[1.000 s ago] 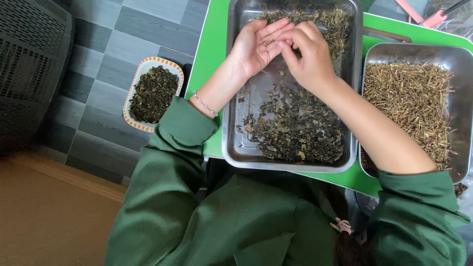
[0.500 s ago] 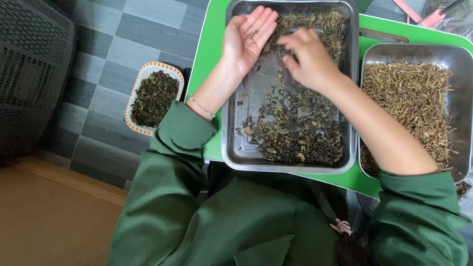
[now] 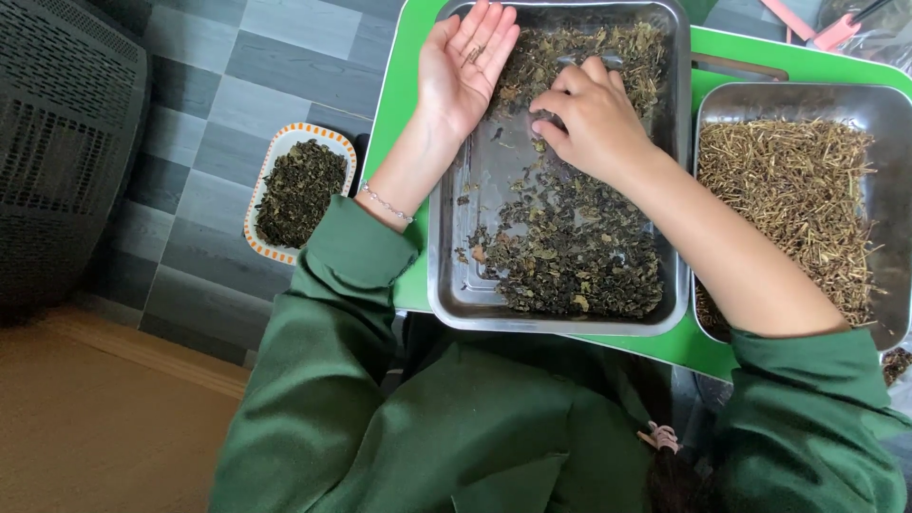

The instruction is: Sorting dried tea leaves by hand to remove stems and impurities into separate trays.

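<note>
A steel tray (image 3: 446, 275) on a green table holds dark dried leaves (image 3: 570, 247). My left hand (image 3: 465, 66) lies palm up over the tray's far left corner, fingers apart, with a few small stem bits resting on the palm. My right hand (image 3: 594, 119) is knuckles up over the leaves in the middle of the tray, fingertips curled down and pinching among them. What the fingertips grip is hidden.
A second steel tray (image 3: 883, 104) to the right is full of pale dry stems (image 3: 798, 199). On the grey tiled floor at left stands an orange-rimmed dish (image 3: 256, 237) of dark leaves. A dark slatted crate (image 3: 57, 142) fills the far left. Pink tools (image 3: 807, 24) lie at top right.
My left hand has drawn away to the tray's far left corner, palm still up. My right hand left that palm and dropped onto the leaves in the tray.
</note>
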